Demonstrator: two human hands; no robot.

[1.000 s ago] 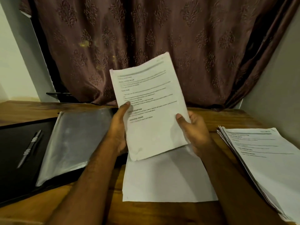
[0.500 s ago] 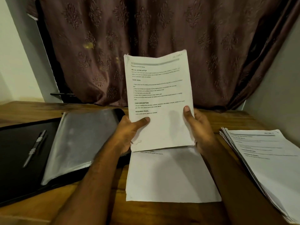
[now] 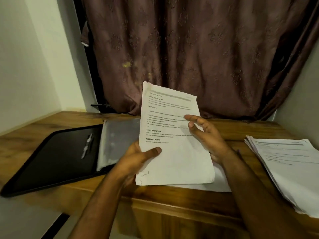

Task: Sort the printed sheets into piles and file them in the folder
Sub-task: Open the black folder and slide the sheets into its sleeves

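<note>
Near the frame's centre, the left hand [image 3: 136,161] pinches the white printed sheet [image 3: 172,138] at its lower left edge, long axis upright. Its grip lies nearer the open black folder [image 3: 57,156] at left, while the right hand [image 3: 205,135], fingers loose, hovers at the sheet's right edge.

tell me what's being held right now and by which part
The left hand pinches the printed sheet at its lower left edge; the right hand holds nothing.
</note>
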